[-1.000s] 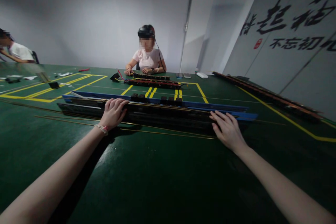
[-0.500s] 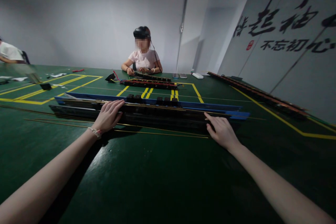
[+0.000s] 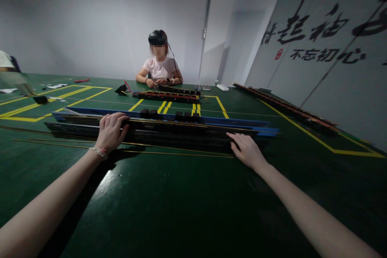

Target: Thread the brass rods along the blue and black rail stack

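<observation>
A long black rail [image 3: 169, 134] lies crosswise before me, with thin brass-coloured rods [image 3: 181, 122] along its top. My left hand [image 3: 109, 131] is closed over the rail's left part, fingers across the upper edge and thumb at the near side. Its fingertips are partly hidden behind the rail. Toward the right end, my right hand [image 3: 248, 149] touches the rail with an outstretched index finger. The thumb is apart from that finger, and no object shows between them. Behind the black rail runs a blue strip [image 3: 236, 122] with several black blocks [image 3: 183, 116] by it.
Loose brass rods [image 3: 181, 153] lie on the green table [image 3: 193, 201] near me. Across it, a person [image 3: 160, 66] handles dark strips beside a wired assembly [image 3: 169, 96]. Another long assembly [image 3: 290, 105] lies at right. A second person's blurred arm [image 3: 22, 84] is at left.
The whole view has shifted, so my hands and the rail appear slightly further left. Both hands keep about the same places on the rail.
</observation>
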### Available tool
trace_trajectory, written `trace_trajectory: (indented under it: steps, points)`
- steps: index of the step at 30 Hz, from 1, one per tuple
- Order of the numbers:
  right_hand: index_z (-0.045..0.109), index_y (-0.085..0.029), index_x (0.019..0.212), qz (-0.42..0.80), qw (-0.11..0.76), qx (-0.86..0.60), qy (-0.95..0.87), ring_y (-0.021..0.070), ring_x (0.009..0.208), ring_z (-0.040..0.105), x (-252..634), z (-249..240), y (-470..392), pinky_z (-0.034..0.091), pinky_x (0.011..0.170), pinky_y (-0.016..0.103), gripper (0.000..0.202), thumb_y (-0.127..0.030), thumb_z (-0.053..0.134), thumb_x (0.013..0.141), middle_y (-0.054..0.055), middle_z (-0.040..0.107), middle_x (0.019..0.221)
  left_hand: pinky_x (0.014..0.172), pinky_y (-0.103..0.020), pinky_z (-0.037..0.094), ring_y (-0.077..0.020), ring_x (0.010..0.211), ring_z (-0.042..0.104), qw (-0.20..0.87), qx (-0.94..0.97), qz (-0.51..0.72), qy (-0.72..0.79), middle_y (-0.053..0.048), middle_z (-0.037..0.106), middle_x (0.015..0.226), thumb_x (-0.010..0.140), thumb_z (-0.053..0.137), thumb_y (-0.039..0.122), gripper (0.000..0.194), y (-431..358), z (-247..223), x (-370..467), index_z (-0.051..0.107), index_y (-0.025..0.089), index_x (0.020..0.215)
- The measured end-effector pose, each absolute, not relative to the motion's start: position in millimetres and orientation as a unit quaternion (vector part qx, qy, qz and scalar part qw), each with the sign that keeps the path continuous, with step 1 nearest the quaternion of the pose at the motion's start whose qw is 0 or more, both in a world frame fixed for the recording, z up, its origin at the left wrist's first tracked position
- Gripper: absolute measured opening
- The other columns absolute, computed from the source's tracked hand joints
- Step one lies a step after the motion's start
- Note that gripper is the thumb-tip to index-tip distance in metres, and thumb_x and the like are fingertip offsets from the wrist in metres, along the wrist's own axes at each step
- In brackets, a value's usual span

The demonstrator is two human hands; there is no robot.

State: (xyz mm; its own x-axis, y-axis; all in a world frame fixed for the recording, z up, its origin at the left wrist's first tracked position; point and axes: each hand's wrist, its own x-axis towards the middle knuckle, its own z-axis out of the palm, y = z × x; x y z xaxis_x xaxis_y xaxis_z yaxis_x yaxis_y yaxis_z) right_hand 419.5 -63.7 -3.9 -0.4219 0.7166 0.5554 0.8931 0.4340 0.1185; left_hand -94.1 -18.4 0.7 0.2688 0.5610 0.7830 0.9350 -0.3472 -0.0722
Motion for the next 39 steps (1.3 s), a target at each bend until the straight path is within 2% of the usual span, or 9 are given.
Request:
trace_trajectory:
  steps: [5,13,17,22,27,31,35,39]
  points:
    - [0.054,-0.013,0.128,-0.199,0.218,-0.495,-0.817,0.0236,0.1,0.06,418.3,-4.1,-64.5,0.047,0.085,0.039,0.041,-0.027,0.035,0.094,0.012,0.067,0.107,0.102,-0.054,0.031,-0.0329,0.124,0.043,0.269,-0.741,-0.357,-0.502,-0.016,0.049,0.133,0.09,0.042,0.031,0.038,-15.8,-2.3,-107.0,0.051,0.02,0.125]
    - [0.055,-0.015,0.126,-0.192,0.225,-0.495,-0.817,0.0235,0.098,0.061,417.0,-2.4,-66.2,0.047,0.085,0.039,0.04,-0.027,0.035,0.094,0.011,0.067,0.105,0.11,-0.047,0.029,-0.027,0.13,0.042,0.238,-0.831,-0.291,-0.411,-0.012,0.046,0.141,0.089,0.042,0.029,0.057,-12.7,-6.8,-89.2,0.032,0.021,0.144]
    - [0.052,-0.015,0.13,-0.193,0.225,-0.495,-0.817,0.024,0.099,0.061,417.5,-2.6,-66.0,0.047,0.086,0.04,0.041,-0.028,0.034,0.094,0.012,0.066,0.107,0.109,-0.046,0.03,-0.0268,0.127,0.045,0.242,-0.825,-0.299,-0.415,-0.011,0.05,0.137,0.09,0.041,0.03,0.056,-13.7,-6.8,-83.6,0.032,0.02,0.145]
    - [0.036,-0.014,0.141,-0.182,0.246,-0.504,-0.807,0.0234,0.097,0.061,417.7,-0.8,-67.8,0.048,0.087,0.04,0.05,-0.029,0.038,0.093,0.011,0.065,0.111,0.108,-0.046,0.029,-0.0267,0.122,0.048,0.271,-0.812,-0.289,-0.43,-0.012,0.053,0.132,0.091,0.039,0.03,0.05,-15.1,-4.1,-85.0,0.038,0.02,0.14]
    - [0.023,-0.017,0.147,-0.195,0.257,-0.492,-0.809,0.0254,0.115,0.056,416.4,-0.2,-68.7,0.047,0.091,0.041,0.057,-0.028,0.037,0.093,0.015,0.053,0.133,0.106,-0.049,0.029,-0.0286,0.12,0.048,0.282,-0.779,-0.314,-0.463,-0.013,0.056,0.124,0.091,0.04,0.032,0.041,-17.2,-0.6,-89.0,0.047,0.02,0.13]
    - [0.019,-0.015,0.149,-0.223,0.245,-0.495,-0.804,0.0263,0.12,0.054,415.6,-1.2,-68.6,0.047,0.093,0.041,0.061,-0.029,0.037,0.093,0.017,0.051,0.136,0.104,-0.052,0.03,-0.0309,0.119,0.047,0.278,-0.75,-0.346,-0.491,-0.014,0.055,0.123,0.09,0.04,0.033,0.036,-19.2,0.6,-94.5,0.052,0.021,0.122]
    - [0.015,-0.016,0.151,-0.224,0.245,-0.496,-0.803,0.0262,0.119,0.054,415.4,-1.5,-69.1,0.048,0.093,0.041,0.063,-0.029,0.037,0.093,0.016,0.05,0.137,0.103,-0.055,0.031,-0.0327,0.123,0.045,0.269,-0.745,-0.359,-0.493,-0.014,0.05,0.131,0.09,0.041,0.033,0.039,-16.4,-2.2,-99.7,0.049,0.023,0.127]
    - [0.018,-0.017,0.15,-0.217,0.246,-0.499,-0.802,0.0251,0.121,0.053,416.1,-1.4,-69.3,0.047,0.094,0.039,0.062,-0.029,0.037,0.093,0.015,0.05,0.138,0.109,-0.052,0.028,-0.0301,0.128,0.042,0.251,-0.796,-0.323,-0.446,-0.014,0.044,0.141,0.09,0.041,0.032,0.052,-11.2,-6.0,-96.6,0.036,0.021,0.14]
